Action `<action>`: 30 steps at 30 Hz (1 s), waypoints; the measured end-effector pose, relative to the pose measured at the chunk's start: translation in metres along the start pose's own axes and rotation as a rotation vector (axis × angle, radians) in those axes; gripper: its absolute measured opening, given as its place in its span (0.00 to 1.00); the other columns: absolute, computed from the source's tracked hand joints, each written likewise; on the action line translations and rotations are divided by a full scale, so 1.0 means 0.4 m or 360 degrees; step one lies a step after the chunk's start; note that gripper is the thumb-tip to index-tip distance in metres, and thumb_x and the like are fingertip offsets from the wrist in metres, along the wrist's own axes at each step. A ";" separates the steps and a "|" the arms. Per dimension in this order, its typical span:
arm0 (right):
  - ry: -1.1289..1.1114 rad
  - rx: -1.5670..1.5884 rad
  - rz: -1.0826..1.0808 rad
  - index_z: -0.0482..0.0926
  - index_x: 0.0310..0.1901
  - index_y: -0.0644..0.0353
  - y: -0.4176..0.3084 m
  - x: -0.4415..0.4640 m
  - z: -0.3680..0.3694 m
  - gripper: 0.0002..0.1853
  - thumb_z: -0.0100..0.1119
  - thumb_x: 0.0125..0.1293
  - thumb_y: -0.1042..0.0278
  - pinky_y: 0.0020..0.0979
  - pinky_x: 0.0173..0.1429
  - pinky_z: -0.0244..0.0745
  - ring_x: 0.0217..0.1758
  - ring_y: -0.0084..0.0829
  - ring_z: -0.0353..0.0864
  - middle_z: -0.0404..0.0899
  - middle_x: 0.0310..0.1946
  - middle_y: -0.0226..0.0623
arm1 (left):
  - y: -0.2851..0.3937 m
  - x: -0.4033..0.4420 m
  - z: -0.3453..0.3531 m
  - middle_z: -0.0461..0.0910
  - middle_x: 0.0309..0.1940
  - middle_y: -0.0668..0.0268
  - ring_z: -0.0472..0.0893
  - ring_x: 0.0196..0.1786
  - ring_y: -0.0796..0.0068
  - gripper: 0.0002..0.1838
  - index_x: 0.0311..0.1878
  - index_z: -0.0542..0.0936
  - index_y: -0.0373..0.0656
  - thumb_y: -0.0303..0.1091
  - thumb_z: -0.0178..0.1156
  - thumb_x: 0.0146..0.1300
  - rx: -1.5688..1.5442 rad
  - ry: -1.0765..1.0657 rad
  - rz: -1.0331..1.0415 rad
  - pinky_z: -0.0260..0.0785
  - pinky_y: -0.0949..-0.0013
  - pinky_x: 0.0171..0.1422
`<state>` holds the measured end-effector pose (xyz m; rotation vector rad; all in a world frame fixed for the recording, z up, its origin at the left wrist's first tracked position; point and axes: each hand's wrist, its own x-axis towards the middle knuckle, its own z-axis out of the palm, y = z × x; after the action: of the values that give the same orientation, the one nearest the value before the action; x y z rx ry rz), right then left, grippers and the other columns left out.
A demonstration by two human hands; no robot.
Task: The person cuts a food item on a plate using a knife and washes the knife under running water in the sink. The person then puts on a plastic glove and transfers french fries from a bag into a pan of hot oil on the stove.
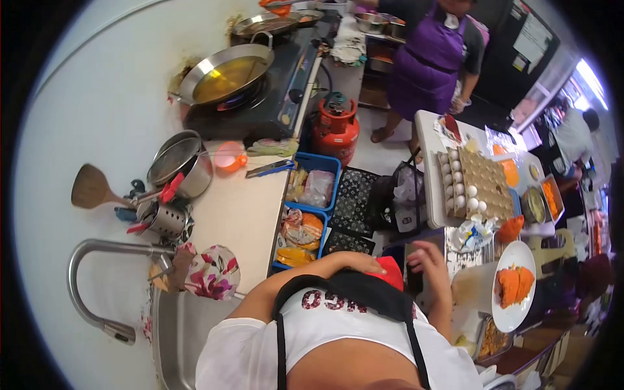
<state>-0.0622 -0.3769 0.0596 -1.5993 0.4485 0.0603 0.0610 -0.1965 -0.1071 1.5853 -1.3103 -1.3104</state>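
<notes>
My left hand [362, 262] lies against the front of my black apron [325, 286], its fingers fairly flat at the edge of a red piece [390, 273] that looks like cloth. My right hand [430, 263] is raised on the other side of the red piece, fingers apart and slightly bent, with nothing visible in them. To the right of that hand stands a white plate [504, 318] carrying orange breaded pieces [515, 286]. Just ahead of my left hand are blue baskets [325, 231] with packaged food.
On the left are a steel sink [170, 325], a curved faucet [97, 244] and a cream counter [250, 214]. An oil-filled wok [227, 71] sits on the stove [276, 107]. A red gas cylinder [336, 133] stands behind. Egg trays [478, 185] occupy the right table; a person in a purple apron [429, 58] stands beyond.
</notes>
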 end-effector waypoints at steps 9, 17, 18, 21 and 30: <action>-0.0987 -0.0208 0.0531 0.69 0.63 0.62 0.202 0.112 0.149 0.26 0.51 0.69 0.55 0.27 0.68 0.60 0.64 0.30 0.68 0.71 0.60 0.41 | 0.007 -0.146 0.047 0.82 0.38 0.61 0.80 0.43 0.67 0.16 0.41 0.82 0.45 0.46 0.61 0.58 -0.0112 0.0633 -0.0110 0.70 0.66 0.48; -0.1444 -0.1040 0.0011 0.77 0.51 0.63 0.390 0.335 0.189 0.20 0.47 0.69 0.55 0.32 0.60 0.66 0.55 0.40 0.76 0.78 0.49 0.47 | -0.037 -0.190 0.095 0.81 0.39 0.53 0.80 0.44 0.56 0.20 0.40 0.79 0.40 0.49 0.59 0.60 -0.0121 0.1329 -0.0413 0.71 0.61 0.48; -0.1493 -0.1138 -0.0050 0.78 0.48 0.63 0.372 0.351 0.210 0.18 0.48 0.68 0.56 0.33 0.57 0.69 0.51 0.40 0.77 0.80 0.46 0.47 | -0.032 -0.203 0.085 0.81 0.40 0.52 0.80 0.45 0.54 0.22 0.41 0.80 0.39 0.52 0.58 0.60 -0.0183 0.1314 -0.0542 0.71 0.59 0.49; -0.1436 -0.1178 0.0015 0.79 0.43 0.62 0.350 0.405 0.251 0.14 0.53 0.66 0.60 0.31 0.52 0.69 0.44 0.31 0.78 0.80 0.40 0.42 | -0.086 -0.215 0.078 0.81 0.40 0.52 0.81 0.45 0.56 0.23 0.44 0.79 0.37 0.50 0.58 0.61 -0.0248 0.1447 -0.0632 0.72 0.61 0.49; -0.1372 -0.1575 -0.0218 0.79 0.42 0.60 0.474 0.600 0.215 0.15 0.56 0.61 0.57 0.41 0.52 0.72 0.47 0.49 0.79 0.80 0.40 0.49 | -0.349 -0.116 0.129 0.82 0.38 0.56 0.82 0.42 0.61 0.17 0.43 0.79 0.40 0.45 0.58 0.62 -0.0651 0.1812 -0.0803 0.72 0.61 0.47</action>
<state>0.1176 -0.3552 -0.2014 -2.3330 -0.4540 0.9465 0.0495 -0.1115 -0.2374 1.9129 0.0512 -0.6031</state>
